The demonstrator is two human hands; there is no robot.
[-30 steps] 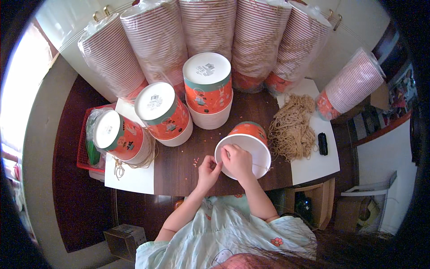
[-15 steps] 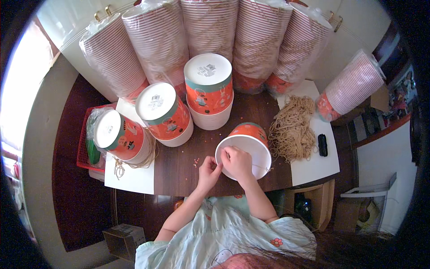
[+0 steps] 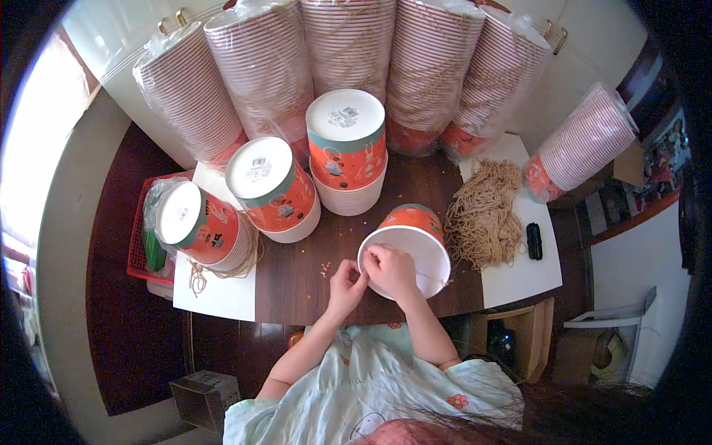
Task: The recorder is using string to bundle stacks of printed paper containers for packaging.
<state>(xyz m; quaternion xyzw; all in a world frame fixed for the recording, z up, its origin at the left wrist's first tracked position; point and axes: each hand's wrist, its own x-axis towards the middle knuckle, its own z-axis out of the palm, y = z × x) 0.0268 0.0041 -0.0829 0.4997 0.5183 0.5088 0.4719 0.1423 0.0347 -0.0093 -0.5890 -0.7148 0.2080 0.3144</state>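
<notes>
- At far left, a red plastic mesh basket [image 3: 136, 256] sits beside the dark brown wood-grain desk [image 3: 297, 285].
- On a white sheet [image 3: 215, 298] stands an upside-down stack of orange, green-banded paper buckets [image 3: 216, 231], with loose tan cord [image 3: 251, 259] around its lower part.
- Next come 2 more inverted bucket stacks: a middle stack [image 3: 284, 204] and a taller stack [image 3: 346, 159].
- Small pinkish bits [image 3: 325, 268] lie near the left hand.
- Behind, 5 tall stacks in clear plastic wrap [image 3: 345, 48] form a row.
- The left hand [image 3: 347, 285] is at the loose bucket's left rim, its fingers drawn narrow; what they pinch cannot be told.
- That single orange paper bucket with a white inside [image 3: 429, 256] is tilted on the desk, mouth toward the person.
- The right hand [image 3: 391, 271] overlaps its mouth, fingers curled beside the left fingertips; its grasp is hidden.
- Rightward lie a tangled tan cord heap [image 3: 486, 215] and a black elongated object [image 3: 534, 241].
</notes>
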